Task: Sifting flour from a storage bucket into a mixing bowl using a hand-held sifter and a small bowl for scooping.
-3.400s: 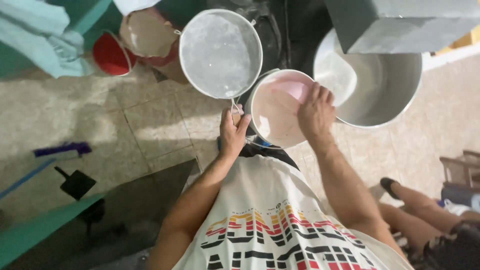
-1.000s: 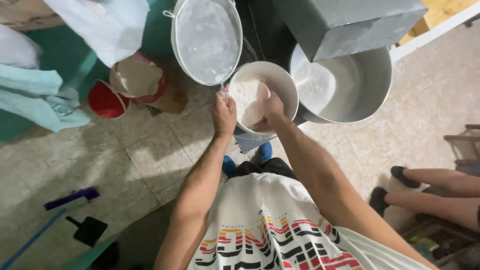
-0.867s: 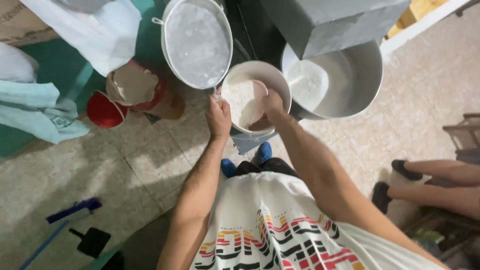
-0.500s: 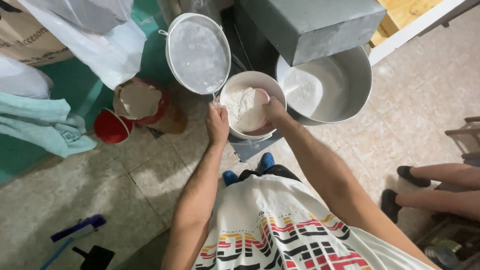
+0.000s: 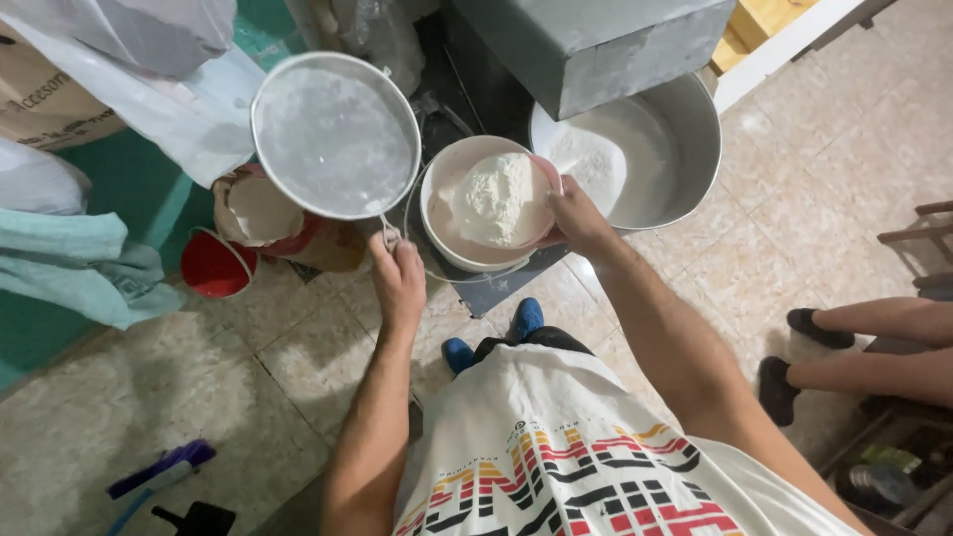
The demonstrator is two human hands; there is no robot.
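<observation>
Left hand [image 5: 399,283] grips a round mesh sieve [image 5: 336,136]; right hand [image 5: 576,213] apparently clasps a flour-heaped pink bowl [image 5: 491,203].

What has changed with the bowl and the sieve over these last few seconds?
The pink bowl, nearly empty at first, now holds a heap of white flour, lifted in the right hand beside the big metal pot. The left hand keeps its grip on the round sieve by the handle throughout.
</observation>
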